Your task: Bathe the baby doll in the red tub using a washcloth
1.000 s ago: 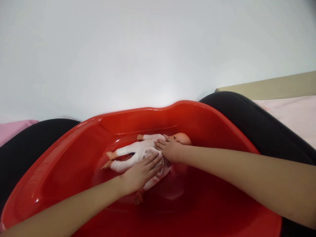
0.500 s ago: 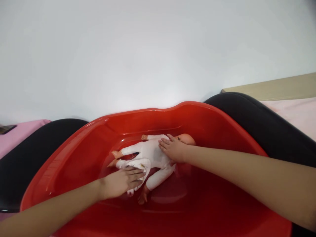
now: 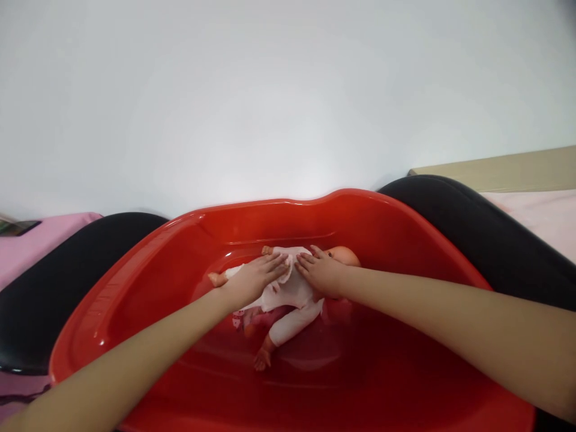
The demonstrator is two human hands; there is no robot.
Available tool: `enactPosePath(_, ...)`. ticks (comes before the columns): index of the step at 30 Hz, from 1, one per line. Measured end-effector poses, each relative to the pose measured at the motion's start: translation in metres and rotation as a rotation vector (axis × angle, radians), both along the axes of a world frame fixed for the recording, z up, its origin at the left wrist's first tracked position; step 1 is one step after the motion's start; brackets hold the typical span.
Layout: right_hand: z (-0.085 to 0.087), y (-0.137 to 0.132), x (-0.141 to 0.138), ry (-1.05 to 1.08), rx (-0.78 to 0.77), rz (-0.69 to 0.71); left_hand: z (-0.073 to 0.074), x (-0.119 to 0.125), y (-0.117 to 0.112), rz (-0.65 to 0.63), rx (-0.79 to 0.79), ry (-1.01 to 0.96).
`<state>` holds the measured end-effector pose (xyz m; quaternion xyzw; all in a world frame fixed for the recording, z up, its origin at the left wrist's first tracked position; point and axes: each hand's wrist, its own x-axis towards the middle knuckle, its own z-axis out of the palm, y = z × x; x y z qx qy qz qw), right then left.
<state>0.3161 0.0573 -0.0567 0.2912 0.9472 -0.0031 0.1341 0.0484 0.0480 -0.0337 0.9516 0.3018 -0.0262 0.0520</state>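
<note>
Left hand (image 3: 254, 280) lies flat on what appears to be a white cloth (image 3: 282, 281) on the baby doll (image 3: 301, 306). Right hand (image 3: 321, 273) rests open just beside it, in a red tub (image 3: 270, 225).

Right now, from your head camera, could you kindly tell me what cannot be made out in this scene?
Doll's face: the right hand covers most of it.
Its legs: the left hand and forearm hide most of them.
White cloth: its edges blend into the doll's white suit.
Red plastic tub: its near side is cut off by the view's bottom edge.
Dark object on the pink surface: too small to identify, and cut off by the left edge.
</note>
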Motion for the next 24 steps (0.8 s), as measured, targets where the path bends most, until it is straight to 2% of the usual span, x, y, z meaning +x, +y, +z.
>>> enactPosePath(3,0.001,-0.001,0.0,-0.004,0.005,-0.004,-0.008,-0.004,-0.01,-0.097,-0.099,0.234)
enactPosePath(6,0.0,0.0,-0.001,0.01,-0.012,-0.019,-0.011,-0.03,-0.023,-0.052,-0.118,0.359)
enactPosePath(9,0.002,0.0,-0.001,0.027,-0.031,-0.04,-0.015,-0.071,-0.032,0.01,-0.103,0.34)
enactPosePath(13,0.006,0.0,0.0,0.026,-0.053,-0.046,-0.023,-0.13,-0.042,0.015,-0.116,0.279)
enactPosePath(17,0.004,0.0,0.0,0.029,-0.05,-0.039,-0.026,-0.17,-0.051,0.038,-0.127,0.23)
enactPosePath(19,0.002,0.001,0.0,0.039,-0.044,-0.041,-0.019,-0.181,-0.053,0.056,-0.144,0.21)
enactPosePath(21,0.002,0.002,-0.001,0.07,-0.042,-0.042,-0.005,-0.181,-0.051,0.079,-0.179,0.209)
enactPosePath(24,0.008,0.001,-0.002,0.103,-0.046,-0.063,0.03,-0.157,-0.042,0.232,-0.227,0.14)
